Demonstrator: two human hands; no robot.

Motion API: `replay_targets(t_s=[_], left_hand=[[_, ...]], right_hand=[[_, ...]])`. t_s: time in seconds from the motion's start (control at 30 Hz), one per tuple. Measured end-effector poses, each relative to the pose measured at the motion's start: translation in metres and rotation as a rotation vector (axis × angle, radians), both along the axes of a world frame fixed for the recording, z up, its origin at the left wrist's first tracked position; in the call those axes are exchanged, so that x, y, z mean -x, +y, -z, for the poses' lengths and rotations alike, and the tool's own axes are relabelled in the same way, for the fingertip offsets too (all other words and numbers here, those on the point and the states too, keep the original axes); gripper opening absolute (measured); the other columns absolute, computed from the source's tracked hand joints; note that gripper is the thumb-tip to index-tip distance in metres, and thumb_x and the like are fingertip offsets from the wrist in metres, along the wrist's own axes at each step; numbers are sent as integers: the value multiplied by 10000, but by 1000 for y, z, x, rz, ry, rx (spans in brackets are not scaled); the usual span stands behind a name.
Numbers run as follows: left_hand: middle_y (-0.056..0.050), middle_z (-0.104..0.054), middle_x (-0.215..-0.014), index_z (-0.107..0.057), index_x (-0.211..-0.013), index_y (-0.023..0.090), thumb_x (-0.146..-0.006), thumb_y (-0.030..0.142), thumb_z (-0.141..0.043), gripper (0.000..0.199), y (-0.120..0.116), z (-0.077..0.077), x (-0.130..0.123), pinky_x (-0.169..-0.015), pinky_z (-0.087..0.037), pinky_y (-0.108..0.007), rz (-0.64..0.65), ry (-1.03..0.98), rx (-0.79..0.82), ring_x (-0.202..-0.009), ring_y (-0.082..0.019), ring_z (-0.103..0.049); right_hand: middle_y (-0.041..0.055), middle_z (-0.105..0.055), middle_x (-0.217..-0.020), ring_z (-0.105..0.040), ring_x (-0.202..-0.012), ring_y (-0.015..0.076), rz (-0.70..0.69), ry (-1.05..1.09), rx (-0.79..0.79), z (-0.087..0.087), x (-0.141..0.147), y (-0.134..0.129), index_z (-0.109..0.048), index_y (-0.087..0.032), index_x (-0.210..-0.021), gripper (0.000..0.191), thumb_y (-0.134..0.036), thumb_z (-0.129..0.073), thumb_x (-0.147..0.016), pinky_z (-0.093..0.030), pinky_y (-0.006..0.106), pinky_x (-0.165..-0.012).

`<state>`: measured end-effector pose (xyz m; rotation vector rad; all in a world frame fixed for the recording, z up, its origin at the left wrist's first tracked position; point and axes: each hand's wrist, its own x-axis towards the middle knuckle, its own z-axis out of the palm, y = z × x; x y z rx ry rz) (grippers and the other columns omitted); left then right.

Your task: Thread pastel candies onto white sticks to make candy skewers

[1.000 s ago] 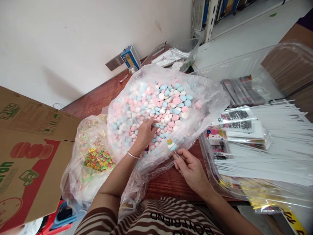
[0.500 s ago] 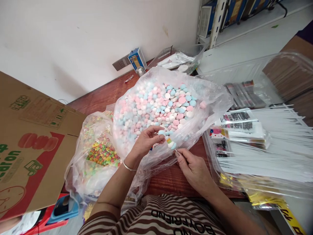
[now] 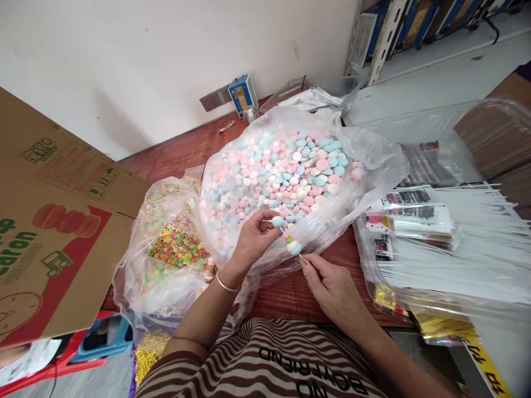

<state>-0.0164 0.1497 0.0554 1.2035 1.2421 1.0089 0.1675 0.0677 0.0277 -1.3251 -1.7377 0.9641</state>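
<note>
Between the fingers of my left hand (image 3: 259, 235) is a pale blue and white candy (image 3: 277, 221), held at the tip of a thin stick. My right hand (image 3: 332, 279) pinches the lower end of that stick. Threaded on it are small colored rings (image 3: 289, 240) and blue and white candies (image 3: 294, 247). Both hands are over the near edge of a large clear plastic bag (image 3: 373, 157) full of pink, white and blue candies (image 3: 307, 190). A second bag (image 3: 145, 232) with small colorful ring candies (image 3: 176, 247) lies left of my left hand.
A cardboard box (image 3: 62, 166) stands at the left. White sticks (image 3: 456, 271) and printed packets (image 3: 418, 221) fill a clear tray on the right. A small blue box (image 3: 243, 95) stands by the wall on the wooden table (image 3: 166, 158).
The view has shifted, so the bags sit a little differently in the frame. The candy in my left hand now shows more fully, and the stick is visible between it and the rings.
</note>
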Motion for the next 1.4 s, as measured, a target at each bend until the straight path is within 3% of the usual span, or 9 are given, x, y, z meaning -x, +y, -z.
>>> replay_targets(t_s=[0.33,0.8,1.03,1.2,1.27,1.33,1.4], left_hand=[[-44,-711,-951,-641,-976,194,-773,224,-727,222,-7,9,-2,-733,-554,-267,5,152,-176,-841,-156,-691],[-48,-671,-944,-676,-977,183,-833,201,-687,145,-13,13,-4,-728,-550,-257,17,210,-347,-820,-138,-655],[-61,-682,-990,-696,-1038,199,-868,180,-647,177,-19,18,0,-729,-573,-264,16,312,-432,-860,-156,-674],[-88,-680,-1148,-661,-1251,229,-897,141,-554,379,-46,17,6,-813,-587,-289,23,313,-423,-926,-165,-683],[-104,-662,-1287,-537,-1438,259,-921,162,-543,526,-62,17,16,-854,-587,-302,-20,318,-392,-920,-156,-691],[-113,-639,-1371,-391,-1550,288,-942,194,-549,635,-79,19,36,-874,-579,-314,-157,372,-389,-892,-147,-697],[-107,-672,-1329,-445,-1515,285,-953,223,-564,578,-94,25,70,-881,-565,-324,-363,494,-409,-875,-153,-699]], right_hand=[[-32,-530,-536,-524,-516,153,6,105,116,-4,9,-4,-535,-231,-761,352,-378,-386,-1044,-349,268,-541],[-42,-497,-534,-490,-494,146,46,95,58,-3,18,2,-507,-234,-765,322,-351,-386,-1040,-330,266,-527],[-39,-503,-555,-486,-495,144,40,44,3,-3,21,11,-460,-243,-750,296,-319,-385,-1026,-332,267,-528],[-52,-458,-551,-440,-490,135,-15,43,-46,-1,32,14,-440,-250,-736,306,-352,-407,-1023,-330,259,-514],[-54,-454,-556,-428,-495,129,-27,38,-49,1,40,12,-464,-245,-736,327,-385,-421,-1029,-340,254,-519],[-53,-465,-560,-430,-499,123,-51,36,-40,4,48,8,-500,-236,-741,341,-406,-443,-1031,-347,252,-526],[-52,-474,-559,-433,-497,120,-104,41,-27,8,57,4,-532,-228,-750,341,-410,-462,-1030,-348,253,-526]])
